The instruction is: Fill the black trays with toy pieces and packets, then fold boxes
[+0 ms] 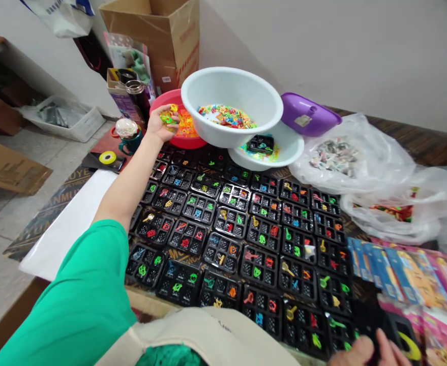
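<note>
My left hand (162,123) reaches out over the red basin (166,98), its fingers curled round a handful of small yellow and green plastic pieces (168,117). Orange pieces (187,124) lie in that basin. Low at the right edge of the table is my right hand (371,352), cut off by the frame; a thumb and some fingertips show beside a dark object with a yellow curve (409,345), and whether it grips anything is unclear. Between the hands spread rows of black compartment trays (223,249), several cells holding small coloured plastic pieces.
A large pale basin (231,84) of mixed pieces overlaps another pale basin (299,147) with a black tray in it. Behind is a purple basin (310,114). Plastic bags (379,152) and printed cards (402,269) lie right. A mug (129,145), flask (137,96) and carton (177,46) stand left.
</note>
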A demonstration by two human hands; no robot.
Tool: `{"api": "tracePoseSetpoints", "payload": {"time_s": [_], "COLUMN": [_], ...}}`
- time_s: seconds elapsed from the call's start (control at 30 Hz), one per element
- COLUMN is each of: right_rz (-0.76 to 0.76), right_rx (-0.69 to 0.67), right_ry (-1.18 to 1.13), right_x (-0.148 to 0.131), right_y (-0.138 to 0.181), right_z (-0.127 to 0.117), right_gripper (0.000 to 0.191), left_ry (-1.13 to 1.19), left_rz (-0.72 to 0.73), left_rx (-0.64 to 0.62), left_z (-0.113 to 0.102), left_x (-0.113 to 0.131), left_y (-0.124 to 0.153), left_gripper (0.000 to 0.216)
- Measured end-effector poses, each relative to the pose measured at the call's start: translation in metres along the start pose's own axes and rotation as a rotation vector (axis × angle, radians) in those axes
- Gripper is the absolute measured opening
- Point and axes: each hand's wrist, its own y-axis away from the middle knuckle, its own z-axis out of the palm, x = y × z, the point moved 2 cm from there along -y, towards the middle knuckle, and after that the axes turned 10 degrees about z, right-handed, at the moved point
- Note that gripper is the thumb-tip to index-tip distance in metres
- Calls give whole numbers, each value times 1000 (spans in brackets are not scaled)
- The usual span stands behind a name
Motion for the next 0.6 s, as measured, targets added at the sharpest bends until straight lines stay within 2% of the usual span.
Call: {"api": "tracePoseSetpoints", "payload": {"time_s": [0.07,0.1,0.17,0.27,0.33,0.37,0.43,0.5,0.6], "right_rz": [-6,-26,-60,-153,-212,-266,-350,-387,-376], "right_rx": [-84,-184,-486,-921,-1112,-1174,-1247,-1289,-1356], "right_ry": [-88,-169,-363,-638,-751,-788,-843,-887,-935], "right_x": [-55,-87,-153,-250,-299,-318,-340,-346,-339], "right_y": [-24,-33,-40,-21,3,16,43,66,94], "right_z": [30,48,86,129,143,146,147,144,143], "right_gripper": [38,37,36,39,47,49,41,30,25], "left_ry": [-66,-102,-182,-319,-365,-352,-236,-95,9], "left_rz": [24,26,2,-81,-197,-267,-374,-410,-350], "left_rx": [-5,-10,-34,-94,-159,-177,-142,-52,51], "left_z": [4,5,7,4,-4,-10,-27,-47,-72], "left_x": [2,0,-11,-40,-62,-73,-91,-103,-111], "left_y": [26,43,81,150,197,218,254,280,303], "left_gripper": [19,19,20,20,19,19,16,16,24]}}
